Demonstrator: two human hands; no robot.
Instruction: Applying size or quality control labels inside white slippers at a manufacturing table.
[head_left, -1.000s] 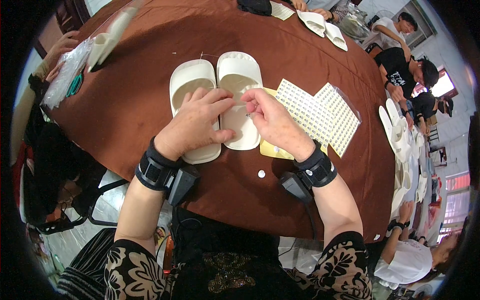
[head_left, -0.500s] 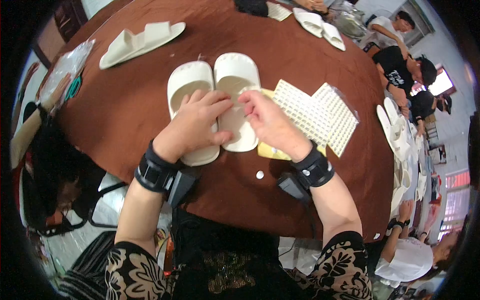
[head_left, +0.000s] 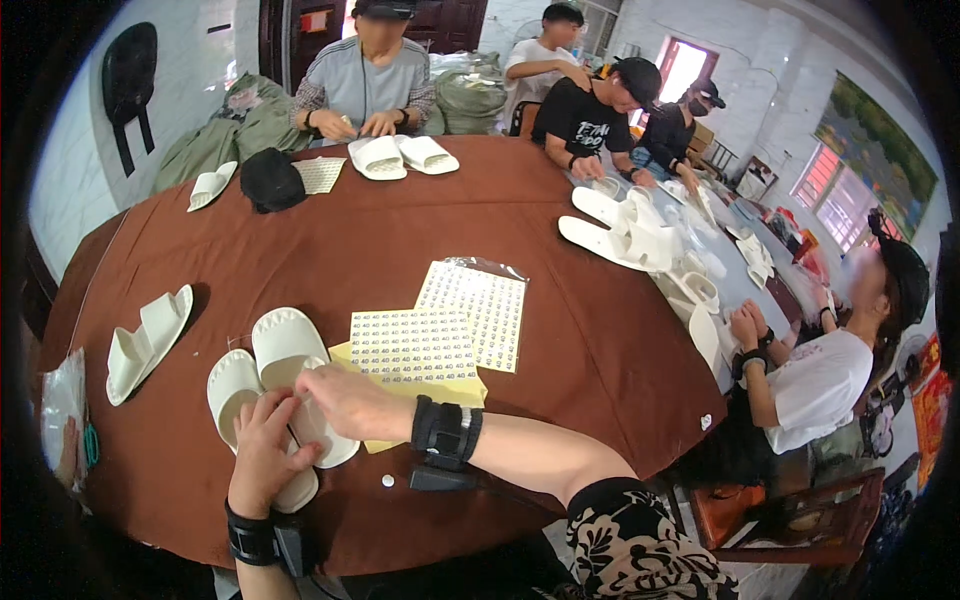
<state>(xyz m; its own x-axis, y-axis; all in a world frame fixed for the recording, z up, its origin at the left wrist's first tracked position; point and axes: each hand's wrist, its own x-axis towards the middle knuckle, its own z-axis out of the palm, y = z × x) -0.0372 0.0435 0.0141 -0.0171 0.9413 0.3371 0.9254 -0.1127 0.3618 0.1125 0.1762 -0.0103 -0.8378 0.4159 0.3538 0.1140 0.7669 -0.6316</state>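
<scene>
A pair of white slide slippers lies side by side on the brown-covered table, toes pointing away from me. My left hand point(head_left: 263, 452) rests on the left slipper point(head_left: 231, 382), fingers spread and thumb reaching toward the right slipper point(head_left: 287, 340). Over the footbed of that right slipper, my right hand point(head_left: 352, 402) has thumb and fingers pinched together. Whatever is between those fingertips, if anything, is too small to make out. Just right of the slippers lies a sticker sheet point(head_left: 410, 340) with rows of small printed labels, on yellow backing paper point(head_left: 455, 387).
A second sticker sheet point(head_left: 500, 320) partly lies under the first. A small white disc point(head_left: 388, 481) sits near my right wrist. Another slipper point(head_left: 150, 345) lies left on the brown tablecloth point(head_left: 560, 390). Across stand more slippers point(head_left: 378, 158) and a black cap point(head_left: 272, 180). Several people work around.
My view has tilted up and swung right, so the slippers appear lower left and more of the room shows. Both hands stay over the slippers, the right still pinching.
</scene>
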